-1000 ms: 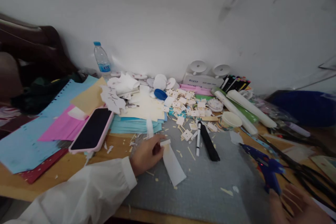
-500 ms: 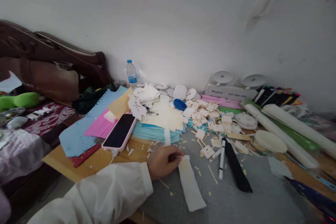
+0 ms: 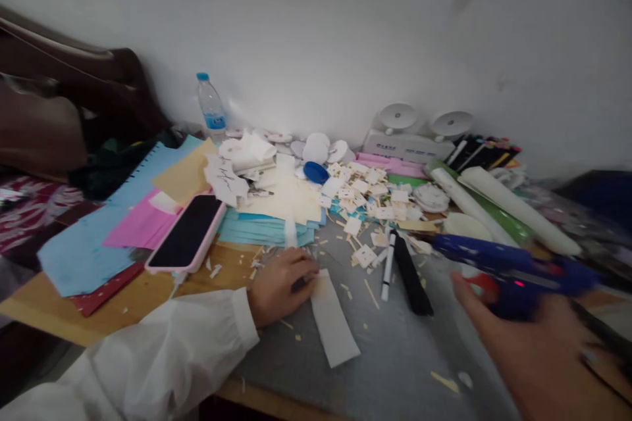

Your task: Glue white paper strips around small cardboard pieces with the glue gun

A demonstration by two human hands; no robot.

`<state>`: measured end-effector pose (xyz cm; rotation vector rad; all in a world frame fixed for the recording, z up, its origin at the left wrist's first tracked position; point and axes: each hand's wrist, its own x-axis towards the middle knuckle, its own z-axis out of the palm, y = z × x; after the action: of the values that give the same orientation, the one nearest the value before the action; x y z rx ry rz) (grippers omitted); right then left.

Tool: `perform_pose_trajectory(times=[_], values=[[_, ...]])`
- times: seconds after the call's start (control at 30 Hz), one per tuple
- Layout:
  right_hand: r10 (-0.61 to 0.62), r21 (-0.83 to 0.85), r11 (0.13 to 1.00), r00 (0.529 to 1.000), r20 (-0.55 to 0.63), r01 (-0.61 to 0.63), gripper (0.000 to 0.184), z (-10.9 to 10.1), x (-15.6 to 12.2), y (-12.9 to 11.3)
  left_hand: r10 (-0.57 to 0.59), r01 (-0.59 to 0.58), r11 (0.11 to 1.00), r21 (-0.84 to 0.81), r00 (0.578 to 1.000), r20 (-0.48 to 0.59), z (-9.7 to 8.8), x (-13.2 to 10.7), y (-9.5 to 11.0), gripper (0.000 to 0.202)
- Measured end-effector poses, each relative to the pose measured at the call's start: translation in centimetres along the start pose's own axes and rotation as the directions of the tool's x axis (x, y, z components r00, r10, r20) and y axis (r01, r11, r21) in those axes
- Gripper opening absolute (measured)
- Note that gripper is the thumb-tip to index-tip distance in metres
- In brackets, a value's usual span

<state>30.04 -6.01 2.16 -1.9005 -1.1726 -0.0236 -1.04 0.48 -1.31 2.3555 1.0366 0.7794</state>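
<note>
My left hand (image 3: 284,281) rests on the grey mat, its fingers closed on the upper end of a white paper strip (image 3: 336,325). The strip lies flat and slants towards me, with a yellowish patch near the fingers. On the right, my right hand (image 3: 533,342), blurred by motion, is wrapped round a blue hot glue gun (image 3: 523,270) with a red trigger and a small red light. Its nozzle points left, towards the heap of small pale card squares (image 3: 380,194). Between my hands lie a white marker (image 3: 388,266) and a black pouch-like item (image 3: 412,276).
A phone (image 3: 187,233) lies on coloured paper sheets (image 3: 79,256) at the left. Along the wall stand a water bottle (image 3: 211,104) and a white box (image 3: 407,145). White rolls (image 3: 518,210) and a paper bowl (image 3: 467,227) are at the right. Scraps litter the mat (image 3: 385,362).
My right hand has come into view from the right, holding the glue gun, which is now raised. My left hand still holds the paper strip. The camera view has shifted to the right.
</note>
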Motion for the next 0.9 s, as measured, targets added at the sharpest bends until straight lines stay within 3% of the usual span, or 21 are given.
perform_pose_trajectory(times=[0.07,0.13,0.33,0.57,0.9], values=[[-0.098,-0.022,0.995,0.995,-0.005,0.098,0.032,1.8,0.1,-3.0,0.069,-0.068,0.996,0.062,0.997,-0.02,-0.3,0.0,0.0,0.019],[-0.189,0.001,0.982,0.982,0.013,0.189,0.029,3.6,-0.5,-4.0,0.122,-0.121,0.988,0.094,0.992,-0.007,-0.6,0.1,0.2,0.019],[-0.442,-0.116,0.875,0.874,0.201,0.47,0.022,5.6,-2.6,-1.1,0.254,-0.268,0.943,0.199,0.963,0.094,-0.7,0.0,0.7,0.017],[-0.516,-0.187,0.789,0.796,0.317,0.586,0.021,6.4,-3.1,-2.1,0.271,-0.3,0.919,0.256,0.952,0.145,-0.2,-0.2,0.5,0.019],[-0.475,-0.266,0.767,0.796,0.376,0.583,0.023,6.6,-3.4,-2.9,0.257,-0.291,0.916,0.275,0.954,0.153,-0.5,0.0,0.8,0.02]])
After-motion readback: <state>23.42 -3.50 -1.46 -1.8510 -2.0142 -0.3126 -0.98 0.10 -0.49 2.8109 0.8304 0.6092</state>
